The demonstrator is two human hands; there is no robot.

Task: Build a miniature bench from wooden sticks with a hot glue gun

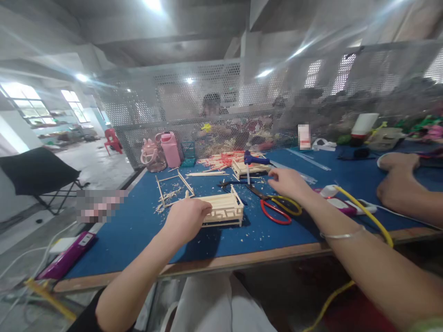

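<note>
Left hand [187,217] is closest, grip clenched on the end of the little stick frame [225,210], sitting on the bench [131,230] near its front edge. Right hand [289,182] hovers empty, fingers loose, just above the red scissors [277,211] — looks mid-assembly to me; any pick there wants a fine pinch.

Bright ceiling lights with streaky glare, hazy background, wide-angle edge distortion

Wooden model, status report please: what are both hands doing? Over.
Left hand grips wooden model at its end. Right hand open, reaching above scissors. Another person's hand rests far right, apart.
</note>
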